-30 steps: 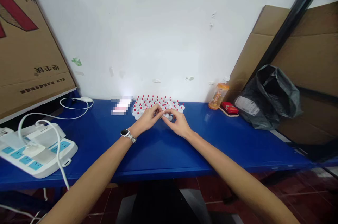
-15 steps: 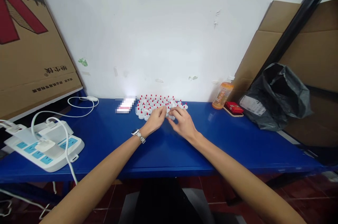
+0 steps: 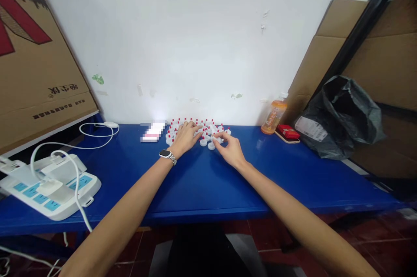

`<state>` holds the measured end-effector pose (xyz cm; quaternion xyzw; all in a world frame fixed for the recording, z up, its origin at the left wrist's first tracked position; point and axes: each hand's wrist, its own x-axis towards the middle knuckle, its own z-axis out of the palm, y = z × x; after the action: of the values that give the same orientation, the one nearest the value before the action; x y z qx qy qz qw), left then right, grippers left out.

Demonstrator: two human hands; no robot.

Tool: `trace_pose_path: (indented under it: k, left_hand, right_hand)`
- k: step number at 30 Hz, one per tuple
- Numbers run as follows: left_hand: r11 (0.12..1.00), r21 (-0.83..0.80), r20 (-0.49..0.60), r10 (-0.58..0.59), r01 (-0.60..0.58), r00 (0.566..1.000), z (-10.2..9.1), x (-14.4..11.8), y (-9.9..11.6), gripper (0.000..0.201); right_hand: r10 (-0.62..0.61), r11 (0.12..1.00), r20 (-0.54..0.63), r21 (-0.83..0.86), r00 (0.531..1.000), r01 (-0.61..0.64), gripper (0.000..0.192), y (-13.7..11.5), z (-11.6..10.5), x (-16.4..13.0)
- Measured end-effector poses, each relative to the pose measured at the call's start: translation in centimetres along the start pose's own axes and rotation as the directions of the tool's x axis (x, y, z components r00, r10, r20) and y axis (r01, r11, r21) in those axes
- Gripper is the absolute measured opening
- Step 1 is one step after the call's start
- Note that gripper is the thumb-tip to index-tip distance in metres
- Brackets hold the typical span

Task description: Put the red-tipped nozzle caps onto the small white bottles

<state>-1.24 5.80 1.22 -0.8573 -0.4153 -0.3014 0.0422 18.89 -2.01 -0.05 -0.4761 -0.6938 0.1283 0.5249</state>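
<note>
Many small white caps with red tips (image 3: 203, 142) stand close together on the blue table (image 3: 208, 185), near the wall. My left hand (image 3: 185, 137) reaches over the left part of the group, palm down. Its fingers are stretched out, hide some caps and hold nothing that I can see. At the front right of the group, my right hand (image 3: 229, 148) has thumb and forefinger together at a white cap (image 3: 211, 146). The fingertips cover the top of that cap. A watch with a metal band (image 3: 167, 154) is on my left wrist.
On the left lies a white power strip (image 3: 52, 198) with plugs and a looping cable (image 3: 99, 125). A blurred-out flat item (image 3: 153, 131) is left of the caps. An orange bottle (image 3: 274, 115), a red box (image 3: 287, 131) and a grey plastic bag (image 3: 335, 120) stand on the right.
My hands were close together at the front of the caps. Now they are apart: the left has moved left and opened out over the caps, the right has shifted slightly right.
</note>
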Motion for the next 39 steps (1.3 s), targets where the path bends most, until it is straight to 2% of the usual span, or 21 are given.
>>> trace_pose_path:
  k: [4,6,10,13,16,20,22,26,30,34,37,39]
  left_hand:
    - [0.999,-0.020,-0.107,-0.045,0.043,0.993,-1.0,-0.3,-0.2,0.039]
    - [0.997,-0.061,-0.121,-0.060,0.053,0.991,-1.6,-0.6,-0.5,0.036]
    - [0.994,-0.111,-0.050,-0.023,0.018,0.998,-2.9,-1.5,-1.9,0.028]
    - [0.983,-0.184,-0.027,-0.003,-0.002,1.000,-3.8,-2.1,-2.9,0.029]
    - [0.975,-0.220,-0.031,-0.027,0.020,0.999,-4.4,-2.5,-3.6,0.030]
    - [0.980,-0.192,0.057,-0.039,0.049,0.998,-4.6,-2.7,-4.2,0.025]
    - [0.975,-0.194,0.102,-0.086,0.105,0.991,-4.8,-2.9,-4.5,0.023]
    - [0.938,-0.246,0.181,-0.203,0.244,0.962,-5.3,-3.4,-5.0,0.027]
    - [0.908,-0.271,0.290,-0.239,0.319,0.927,-5.4,-3.7,-4.8,0.025]
    - [0.899,-0.305,0.305,-0.221,0.314,0.927,-5.4,-3.6,-4.3,0.013]
    - [0.862,-0.424,0.281,-0.165,0.276,0.945,-5.6,-3.3,-3.4,0.019]
    - [0.796,-0.549,0.265,-0.123,0.255,0.956,-5.7,-3.1,-2.5,0.026]
  right_hand:
    - [-0.075,0.991,-0.025,-0.113,0.997,0.072,0.016,0.1,0.4,0.0]
    - [-0.077,0.990,0.053,-0.114,0.996,0.082,0.015,-0.2,0.9,0.1]
    - [-0.064,0.991,0.268,-0.099,0.961,0.094,0.010,-0.8,2.5,0.9]
    - [-0.050,0.969,0.375,-0.207,0.926,0.136,0.011,-1.3,3.6,2.1]
    - [-0.025,0.926,0.422,-0.332,0.906,0.180,0.011,-1.5,4.4,2.9]
    - [-0.031,0.900,0.363,-0.395,0.931,0.184,0.015,-1.6,4.8,2.7]
    - [-0.042,0.899,0.314,-0.402,0.948,0.173,0.016,-1.6,4.6,2.3]
    - [-0.042,0.904,0.247,-0.403,0.968,0.143,0.014,-1.4,3.9,1.9]
    - [-0.041,0.912,0.199,-0.392,0.979,0.118,0.018,-1.2,3.6,1.9]
    - [-0.031,0.921,0.182,-0.377,0.983,0.098,0.019,-1.5,3.6,1.6]
    - [-0.029,0.937,0.168,-0.338,0.985,0.085,0.017,-2.1,3.7,1.2]
    - [-0.044,0.953,0.169,-0.290,0.985,0.092,0.016,-2.5,3.7,0.9]
